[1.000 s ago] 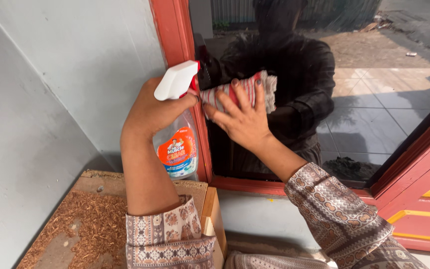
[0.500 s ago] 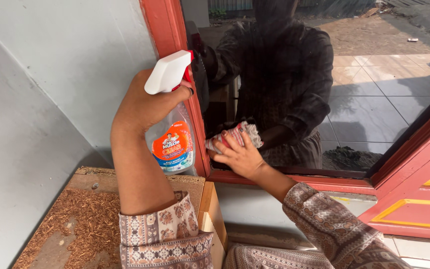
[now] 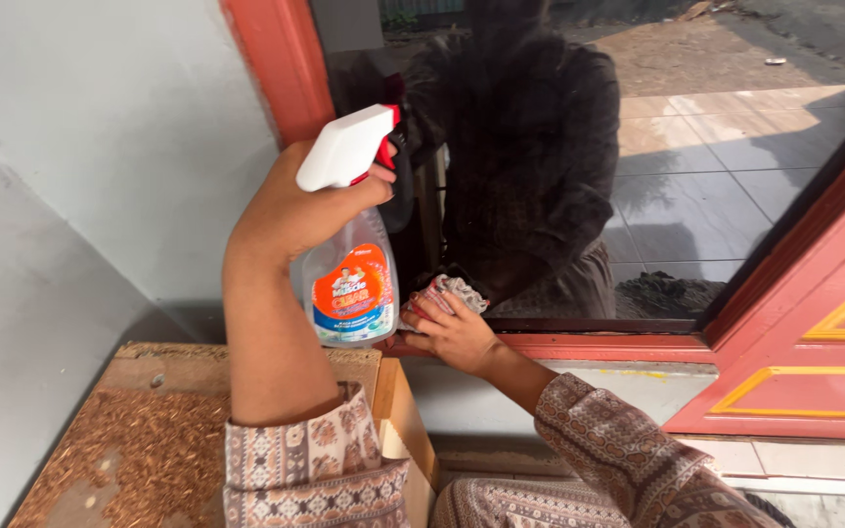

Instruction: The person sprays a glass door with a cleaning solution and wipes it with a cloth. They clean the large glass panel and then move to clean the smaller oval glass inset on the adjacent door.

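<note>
The left hand (image 3: 290,210) is closed around a clear spray bottle (image 3: 349,284) (white trigger head, orange label), held up near the red window frame (image 3: 276,68). The right hand (image 3: 452,332) presses a crumpled cloth (image 3: 447,291) against the bottom corner of the glass pane (image 3: 657,196).

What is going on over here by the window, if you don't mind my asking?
A person in patterned sleeves is at a dark glass window pane set in a red-orange wooden frame. The left hand holds up a clear plastic spray bottle with a white trigger head, nozzle toward the glass. The right hand presses a crumpled patterned cloth against the pane's lower corner, just above the sill.
</note>
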